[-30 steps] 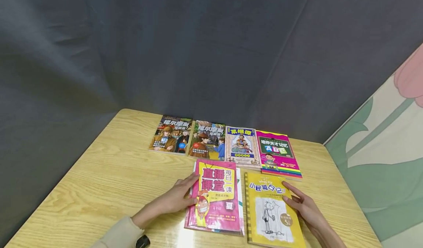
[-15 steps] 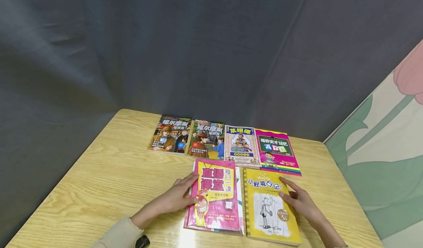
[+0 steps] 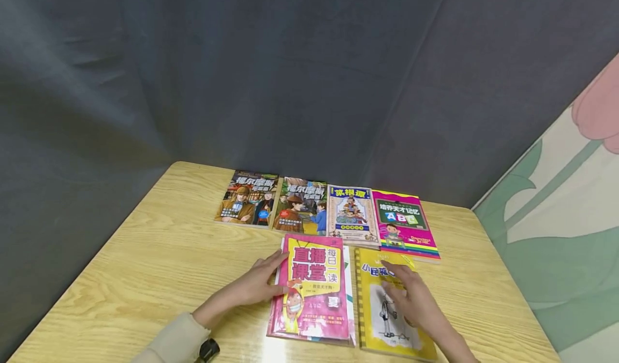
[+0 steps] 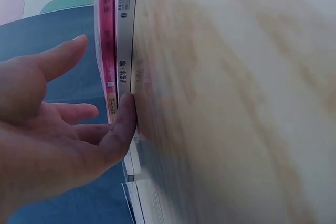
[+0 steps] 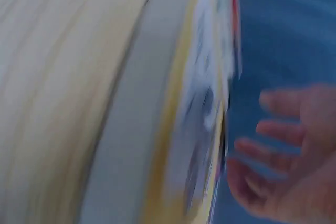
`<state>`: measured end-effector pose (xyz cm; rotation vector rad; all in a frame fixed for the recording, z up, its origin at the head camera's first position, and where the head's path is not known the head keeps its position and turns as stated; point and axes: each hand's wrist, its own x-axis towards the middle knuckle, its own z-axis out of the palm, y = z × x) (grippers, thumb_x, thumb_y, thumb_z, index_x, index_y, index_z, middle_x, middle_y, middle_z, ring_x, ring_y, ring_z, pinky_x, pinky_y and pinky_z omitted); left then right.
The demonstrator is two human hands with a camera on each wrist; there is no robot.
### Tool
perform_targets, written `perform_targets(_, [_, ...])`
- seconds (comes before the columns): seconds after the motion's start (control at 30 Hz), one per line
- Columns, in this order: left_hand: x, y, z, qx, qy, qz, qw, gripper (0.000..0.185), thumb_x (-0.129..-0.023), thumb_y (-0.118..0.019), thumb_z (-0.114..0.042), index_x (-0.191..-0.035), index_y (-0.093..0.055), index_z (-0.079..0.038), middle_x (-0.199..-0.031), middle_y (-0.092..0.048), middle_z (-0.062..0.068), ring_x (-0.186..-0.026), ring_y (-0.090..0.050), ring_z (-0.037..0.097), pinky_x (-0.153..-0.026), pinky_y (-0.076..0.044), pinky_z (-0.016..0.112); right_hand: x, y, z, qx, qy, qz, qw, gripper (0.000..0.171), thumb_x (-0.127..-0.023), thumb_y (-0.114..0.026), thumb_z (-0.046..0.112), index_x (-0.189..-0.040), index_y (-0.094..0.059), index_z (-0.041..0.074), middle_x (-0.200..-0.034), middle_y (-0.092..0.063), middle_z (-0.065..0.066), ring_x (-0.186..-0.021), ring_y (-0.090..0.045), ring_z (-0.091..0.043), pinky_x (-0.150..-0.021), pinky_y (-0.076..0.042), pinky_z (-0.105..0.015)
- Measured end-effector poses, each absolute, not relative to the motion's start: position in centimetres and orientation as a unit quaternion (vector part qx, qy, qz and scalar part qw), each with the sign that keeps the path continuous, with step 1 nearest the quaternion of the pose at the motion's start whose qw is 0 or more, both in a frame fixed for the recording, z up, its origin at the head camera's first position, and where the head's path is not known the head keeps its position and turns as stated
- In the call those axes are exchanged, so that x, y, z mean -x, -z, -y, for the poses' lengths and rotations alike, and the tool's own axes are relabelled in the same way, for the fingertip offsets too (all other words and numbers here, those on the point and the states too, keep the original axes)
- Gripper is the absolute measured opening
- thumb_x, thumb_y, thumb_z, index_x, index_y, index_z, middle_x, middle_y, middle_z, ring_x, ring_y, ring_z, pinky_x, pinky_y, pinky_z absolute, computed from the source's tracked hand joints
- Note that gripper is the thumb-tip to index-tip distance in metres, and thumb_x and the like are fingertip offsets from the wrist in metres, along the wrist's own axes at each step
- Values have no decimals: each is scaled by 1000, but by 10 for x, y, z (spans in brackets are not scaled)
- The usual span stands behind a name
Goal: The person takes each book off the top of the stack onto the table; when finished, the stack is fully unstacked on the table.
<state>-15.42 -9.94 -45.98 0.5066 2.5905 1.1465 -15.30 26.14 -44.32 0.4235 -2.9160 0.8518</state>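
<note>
A pink-covered book point(image 3: 321, 320) lies on a white book point(image 3: 351, 298) near the front of the table. My left hand point(image 3: 256, 282) is at their left side, and in the left wrist view its fingertips touch the white spine point(image 4: 125, 35) below the pink one. The thumb stands apart from the covers. To the right lies a thick yellow comic-diary book point(image 3: 367, 298). My right hand point(image 3: 416, 301) hovers over its right half with loosely bent fingers, holding nothing and hiding part of the cover. In the right wrist view, those fingers point(image 5: 268, 153) are apart from the book.
Behind, a row of books lies flat: two detective books point(image 3: 249, 199) point(image 3: 300, 207), a cream-covered one point(image 3: 353, 218) and a magenta ABC book point(image 3: 408, 223). A dark curtain point(image 3: 290, 84) backs the wooden table point(image 3: 159, 245); a flower-patterned cloth point(image 3: 556, 218) hangs at right.
The yellow book has shifted slightly away and left, close beside the pink one. My right hand has left its right edge and moved left over the cover. My left hand has stayed put.
</note>
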Motion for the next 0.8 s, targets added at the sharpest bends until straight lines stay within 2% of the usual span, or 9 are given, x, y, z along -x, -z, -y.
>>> perform_targets(0.1, [156,459,101,-164,-398,-893,130,82,-88,-68,-39,-153,-27,-10,-158,-17,17,-136,-27,44,-107,-27,63,156,447,-231,-187,-311,931,-18,61,-94,-62,35,-147,-41,14,-144,-46,-16,-126,-44,-44,-98,-38,-66])
perform_targets(0.2, [158,457,100,-157,-406,-890,134,79,-88,-69,-34,-152,-29,-9,-158,-17,18,-135,-29,44,-107,-28,63,158,457,-211,-212,-292,931,-44,70,-93,-58,49,-151,-33,19,-150,-39,-11,-136,-32,-42,-104,-27,-69])
perform_targets(0.3, [159,454,96,-160,-406,-889,137,77,-89,-69,-32,-150,-31,-6,-157,-17,21,-130,-34,42,-106,-31,61,157,465,-203,-207,-279,936,-61,76,-90,-59,54,-152,-31,20,-154,-33,-7,-142,-22,-39,-109,-17,-67])
perform_targets(0.4, [159,452,90,-167,-394,-894,131,74,-88,-69,-32,-148,-36,-3,-156,-19,21,-122,-40,37,-104,-36,57,156,468,-203,-203,-279,936,-68,77,-89,-60,55,-151,-33,20,-156,-28,-8,-144,-15,-38,-110,-13,-67])
perform_targets(0.5, [159,450,88,-170,-398,-895,109,66,-88,-70,-30,-142,-45,-2,-152,-30,22,-115,-44,34,-96,-43,51,156,469,-202,-215,-283,933,-62,77,-88,-61,55,-151,-35,20,-156,-27,-10,-144,-13,-40,-110,-12,-68])
perform_targets(0.57, [160,449,87,-165,-425,-885,94,57,-89,-69,-24,-138,-50,-2,-137,-49,26,-101,-53,37,-83,-51,49,156,469,-202,-222,-287,930,-55,76,-87,-63,54,-150,-36,19,-156,-28,-12,-143,-14,-41,-109,-12,-69])
perform_targets(0.63, [161,449,86,-150,-473,-865,77,48,-88,-68,-14,-132,-56,-2,-128,-57,24,-96,-56,37,-80,-53,46,156,470,-203,-224,-289,929,-56,77,-86,-64,53,-150,-37,20,-156,-28,-12,-143,-15,-42,-107,-13,-71])
perform_targets(0.73, [162,449,86,-119,-540,-831,61,42,-85,-66,-5,-127,-61,-5,-123,-60,21,-105,-59,42,-88,-51,54,156,471,-204,-218,-292,929,-65,77,-86,-64,54,-150,-37,21,-156,-28,-11,-143,-14,-41,-107,-13,-72])
perform_targets(0.8, [162,449,86,-98,-589,-800,56,41,-84,-66,-3,-125,-62,-5,-135,-54,20,-117,-54,41,-97,-46,54,156,472,-204,-216,-289,930,-70,77,-86,-63,56,-150,-36,23,-157,-26,-10,-144,-13,-40,-107,-12,-72])
